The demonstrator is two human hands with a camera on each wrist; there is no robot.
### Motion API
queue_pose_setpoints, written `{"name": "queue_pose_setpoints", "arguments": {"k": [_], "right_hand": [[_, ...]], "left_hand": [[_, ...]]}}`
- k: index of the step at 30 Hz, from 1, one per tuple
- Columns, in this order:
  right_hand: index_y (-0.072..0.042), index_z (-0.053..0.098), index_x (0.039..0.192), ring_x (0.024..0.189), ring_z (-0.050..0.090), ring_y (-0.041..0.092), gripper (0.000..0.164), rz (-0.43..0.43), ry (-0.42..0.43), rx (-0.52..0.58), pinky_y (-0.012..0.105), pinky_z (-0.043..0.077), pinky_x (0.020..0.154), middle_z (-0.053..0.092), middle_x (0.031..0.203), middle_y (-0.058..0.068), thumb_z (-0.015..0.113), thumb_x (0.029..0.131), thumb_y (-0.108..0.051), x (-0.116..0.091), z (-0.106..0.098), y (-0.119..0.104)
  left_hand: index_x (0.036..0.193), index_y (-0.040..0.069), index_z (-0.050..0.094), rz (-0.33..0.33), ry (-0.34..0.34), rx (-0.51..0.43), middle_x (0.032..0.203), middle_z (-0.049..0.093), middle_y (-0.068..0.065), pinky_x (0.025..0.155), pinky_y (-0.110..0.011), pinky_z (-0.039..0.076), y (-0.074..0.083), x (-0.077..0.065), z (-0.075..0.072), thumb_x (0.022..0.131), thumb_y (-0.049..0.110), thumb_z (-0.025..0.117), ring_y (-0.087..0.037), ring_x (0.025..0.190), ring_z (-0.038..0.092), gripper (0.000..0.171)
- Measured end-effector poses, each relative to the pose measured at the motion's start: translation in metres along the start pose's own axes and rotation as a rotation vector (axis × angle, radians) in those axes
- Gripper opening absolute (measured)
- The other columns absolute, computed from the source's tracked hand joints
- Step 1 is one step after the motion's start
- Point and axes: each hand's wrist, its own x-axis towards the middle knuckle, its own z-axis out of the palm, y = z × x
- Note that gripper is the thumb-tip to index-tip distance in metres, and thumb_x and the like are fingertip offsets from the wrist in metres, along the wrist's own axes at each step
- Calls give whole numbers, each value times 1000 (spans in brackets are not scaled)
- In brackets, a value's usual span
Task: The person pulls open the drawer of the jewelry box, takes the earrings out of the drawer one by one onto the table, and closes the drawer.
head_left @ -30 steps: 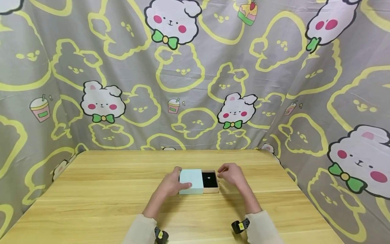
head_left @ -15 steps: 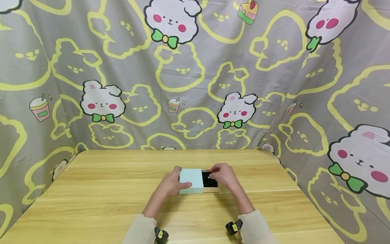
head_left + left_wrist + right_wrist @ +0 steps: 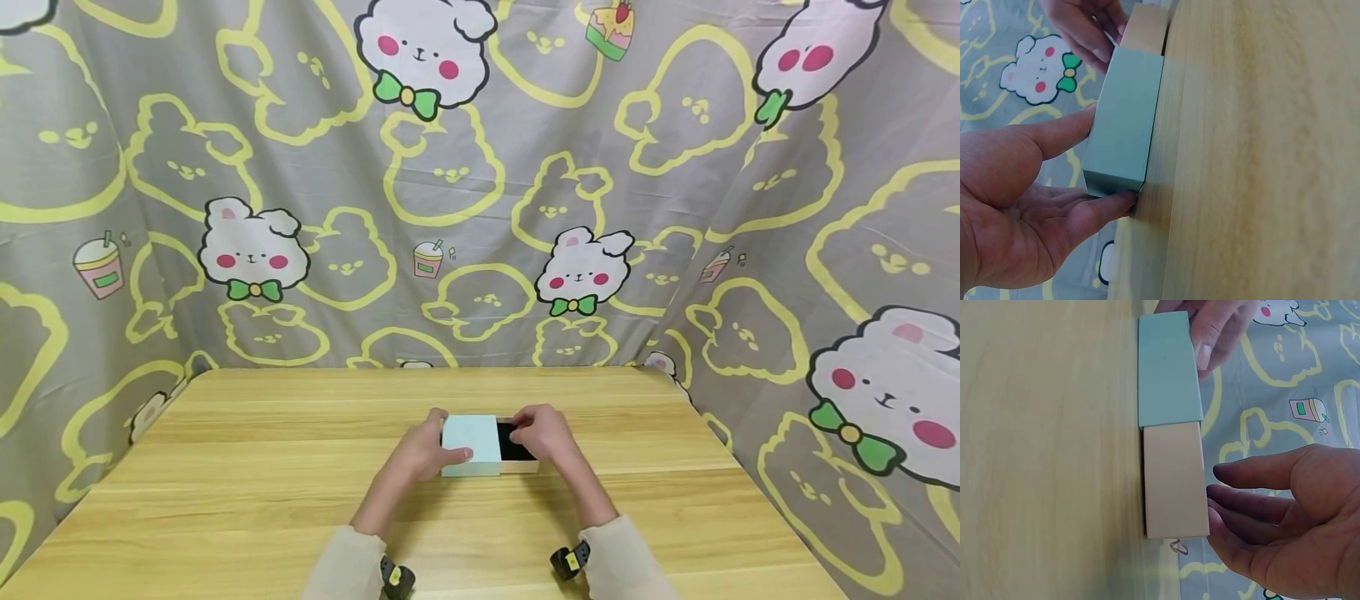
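Note:
A pale mint slide-out gift box (image 3: pixel 471 438) sits on the table, its peach-coloured drawer (image 3: pixel 519 468) partly out to the right. Black padding (image 3: pixel 516 451) lines the drawer. My left hand (image 3: pixel 422 450) grips the mint sleeve by its left end, thumb on top and fingers at the end and back. Over the drawer is my right hand (image 3: pixel 545 432), thumb and fingers bent above the padding at its rim. Between the thumb and index finger a gap shows in the right wrist view. The small star-shaped piece is hidden from sight. A ribbon loop (image 3: pixel 1179 546) hangs off the drawer's end.
The wooden table (image 3: pixel 262 467) spreads out around the box. A grey curtain (image 3: pixel 480 325) with cartoon rabbits surrounds the back and sides. Black wrist cameras (image 3: pixel 567 562) are strapped at both cuffs.
My right hand has moved left from the drawer's right edge to over the black padding. The silvery star, visible before, is now covered. My left hand stays on the box.

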Motion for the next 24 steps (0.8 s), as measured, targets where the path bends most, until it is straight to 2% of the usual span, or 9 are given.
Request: {"name": "queue_pose_setpoints", "arguments": {"k": [17, 24], "right_hand": [[0, 75, 107, 91, 68, 25, 25, 40, -76, -102, 40, 55, 80, 75, 98, 9, 75, 83, -8, 0, 3, 1], [0, 76, 104, 92, 68, 27, 22, 28, -91, -96, 40, 55, 80, 75, 99, 10, 72, 83, -6, -2, 0, -1]], "left_hand": [[149, 1, 39, 14, 1, 1, 120, 65, -23, 81, -43, 51, 0, 0, 0, 86, 35, 83, -26, 93, 59, 84], [149, 1, 39, 13, 5, 0, 120, 65, -22, 79, -42, 50, 0, 0, 1, 86, 35, 83, -26, 91, 59, 85]]}}
